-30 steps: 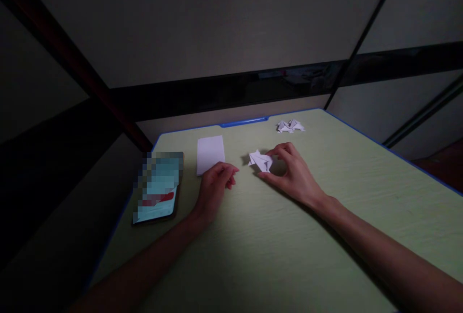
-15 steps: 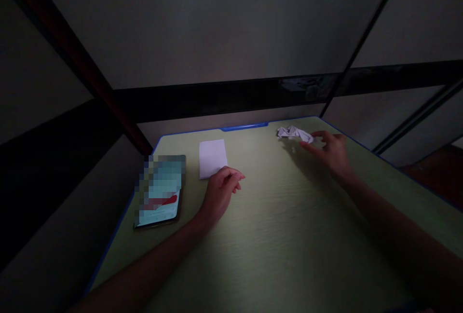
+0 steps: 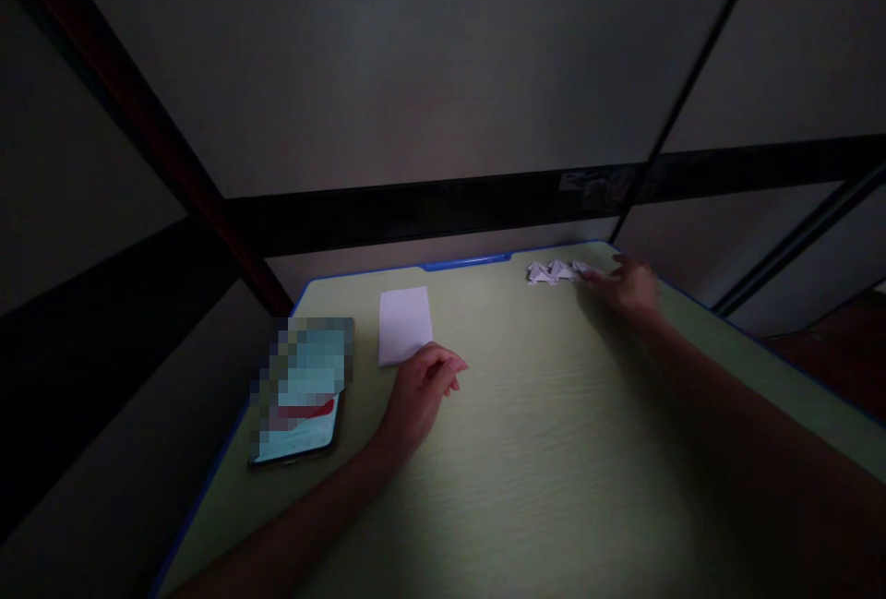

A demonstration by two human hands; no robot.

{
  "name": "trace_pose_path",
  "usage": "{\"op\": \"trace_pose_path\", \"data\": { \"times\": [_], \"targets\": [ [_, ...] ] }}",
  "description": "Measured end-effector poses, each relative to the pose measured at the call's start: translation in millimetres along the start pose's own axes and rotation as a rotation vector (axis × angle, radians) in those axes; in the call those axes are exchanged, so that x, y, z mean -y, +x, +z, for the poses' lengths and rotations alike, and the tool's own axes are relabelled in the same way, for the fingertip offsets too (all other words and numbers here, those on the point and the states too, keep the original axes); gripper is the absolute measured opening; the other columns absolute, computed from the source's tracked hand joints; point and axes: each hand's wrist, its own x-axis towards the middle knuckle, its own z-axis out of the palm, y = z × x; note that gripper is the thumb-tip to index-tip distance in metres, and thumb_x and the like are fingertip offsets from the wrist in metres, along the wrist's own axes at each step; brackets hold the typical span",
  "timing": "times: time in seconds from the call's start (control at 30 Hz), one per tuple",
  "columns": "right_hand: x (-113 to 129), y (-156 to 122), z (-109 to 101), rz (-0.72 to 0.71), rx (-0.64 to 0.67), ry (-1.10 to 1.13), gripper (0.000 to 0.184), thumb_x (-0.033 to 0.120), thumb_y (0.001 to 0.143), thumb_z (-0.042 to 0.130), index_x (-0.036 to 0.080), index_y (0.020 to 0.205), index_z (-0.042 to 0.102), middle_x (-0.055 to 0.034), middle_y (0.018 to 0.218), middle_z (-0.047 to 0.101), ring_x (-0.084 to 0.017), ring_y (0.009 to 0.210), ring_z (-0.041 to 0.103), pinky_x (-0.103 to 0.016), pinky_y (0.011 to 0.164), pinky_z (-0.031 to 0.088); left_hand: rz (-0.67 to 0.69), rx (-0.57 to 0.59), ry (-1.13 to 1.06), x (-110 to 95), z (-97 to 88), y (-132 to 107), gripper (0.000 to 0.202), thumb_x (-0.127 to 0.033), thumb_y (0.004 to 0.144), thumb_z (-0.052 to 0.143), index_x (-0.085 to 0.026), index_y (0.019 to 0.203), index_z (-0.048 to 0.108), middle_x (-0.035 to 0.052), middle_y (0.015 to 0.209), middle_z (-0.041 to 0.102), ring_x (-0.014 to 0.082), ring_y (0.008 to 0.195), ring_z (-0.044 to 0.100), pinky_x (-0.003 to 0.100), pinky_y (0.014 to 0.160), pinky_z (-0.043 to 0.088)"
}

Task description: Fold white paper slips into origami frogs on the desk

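My right hand [image 3: 631, 287] reaches to the far right corner of the green table [image 3: 540, 451], its fingertips at a small pile of folded white paper figures [image 3: 556, 271]. The dim light hides whether its fingers still pinch one. My left hand [image 3: 424, 385] rests on the table with its fingers loosely curled, holding nothing, just below a flat stack of white paper [image 3: 404, 324].
A phone with a lit screen [image 3: 303, 389] lies near the table's left edge. The table has a blue rim [image 3: 465, 260] and stands against a dark wall. The room is dim.
My right hand carried the folded paper figure from the table's middle to the pile at the far right corner. My left hand stayed by the paper stack.
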Motion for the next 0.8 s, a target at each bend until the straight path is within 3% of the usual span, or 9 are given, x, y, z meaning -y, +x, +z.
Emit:
{"op": "trace_pose_path", "data": {
  "times": [0.13, 0.23, 0.33, 0.4, 0.47, 0.53, 0.63, 0.8],
  "targets": [
    [21.6, -14.6, -11.5, -0.001, -0.03, -0.009, 0.039, 0.033, 0.07, 0.051, 0.011, 0.103, 0.05, -0.0126, 0.091, 0.055, -0.026, 0.089, 0.049, -0.036, 0.071, 0.038, 0.078, 0.032, 0.107, 2.1, 2.9, -1.1, 0.013, -0.018, 0.07, 0.045, -0.013, 0.06, 0.052, -0.0017, 0.058, 0.047, 0.0074, 0.051, 0.044, 0.019, 0.048, 0.037],
    [54.6, -41.9, -15.7, -0.251, 0.118, 0.028, 0.031, 0.026, 0.071, 0.051, 0.011, 0.098, 0.053, -0.011, 0.09, 0.055, -0.02, 0.074, 0.053, -0.03, 0.065, 0.041, 0.176, 0.014, 0.266, -2.0, -1.2, -1.7, 0.006, -0.012, 0.067, 0.047, -0.014, 0.063, 0.051, 0.0002, 0.067, 0.049, 0.0078, 0.057, 0.047, 0.018, 0.049, 0.04],
    [87.9, -82.1, -17.7, -0.591, 0.277, -0.019, 0.027, 0.023, 0.071, 0.052, 0.013, 0.097, 0.054, -0.011, 0.098, 0.053, -0.021, 0.082, 0.052, -0.03, 0.069, 0.04, 0.291, 0.077, 0.509, -8.4, -17.6, 1.2, 0.01, -0.007, 0.065, 0.05, -0.014, 0.071, 0.053, 0.0024, 0.078, 0.053, 0.009, 0.063, 0.051, 0.019, 0.052, 0.044],
    [103.4, -108.5, -17.6, -0.719, 0.321, -0.081, 0.026, 0.021, 0.074, 0.049, 0.014, 0.098, 0.052, -0.0102, 0.095, 0.054, -0.022, 0.086, 0.051, -0.032, 0.072, 0.039, 0.39, 0.107, 0.704, -8.4, -33.8, 4.8, 0.009, -0.01, 0.068, 0.05, -0.014, 0.076, 0.054, 0.0043, 0.084, 0.056, 0.0124, 0.072, 0.054, 0.025, 0.063, 0.048],
    [111.7, -128.7, -15.7, -0.767, 0.331, -0.162, 0.021, 0.019, 0.075, 0.047, 0.015, 0.094, 0.053, -0.0103, 0.093, 0.054, -0.023, 0.085, 0.05, -0.033, 0.071, 0.039, 0.451, 0.108, 0.889, -3.0, -50.2, 8.7, 0.013, -0.014, 0.07, 0.052, -0.014, 0.083, 0.055, 0.0075, 0.092, 0.058, 0.0181, 0.089, 0.053, 0.035, 0.08, 0.044],
    [113.7, -140.7, -12.0, -0.782, 0.339, -0.203, 0.016, 0.017, 0.076, 0.044, 0.015, 0.089, 0.053, -0.01, 0.091, 0.054, -0.023, 0.084, 0.049, -0.032, 0.07, 0.038, 0.456, 0.072, 1.018, 5.9, -63.5, 11.7, 0.021, -0.019, 0.073, 0.052, -0.012, 0.093, 0.053, 0.0115, 0.106, 0.055, 0.0216, 0.102, 0.048, 0.04, 0.088, 0.038],
    [111.4, -146.7, -5.7, -0.794, 0.352, -0.218, 0.017, 0.02, 0.082, 0.037, 0.015, 0.082, 0.053, -0.0092, 0.087, 0.054, -0.02, 0.079, 0.049, -0.031, 0.069, 0.037, 0.426, 0.139, 1.113, 16.7, -73.9, 14.6, 0.026, -0.023, 0.075, 0.051, -0.011, 0.097, 0.053, 0.0121, 0.106, 0.056, 0.021, 0.102, 0.048, 0.039, 0.089, 0.038],
    [109.9, -146.9, -1.5, -0.836, 0.345, -0.24, 0.021, 0.022, 0.084, 0.033, 0.016, 0.081, 0.052, -0.0092, 0.087, 0.052, -0.019, 0.079, 0.047, -0.03, 0.069, 0.036, 0.375, 0.176, 1.138, 18.3, -74.5, 18.0, 0.023, -0.026, 0.077, 0.047, -0.011, 0.092, 0.057, 0.0101, 0.098, 0.06, 0.0195, 0.092, 0.053, 0.035, 0.084, 0.041]
  ]
}}
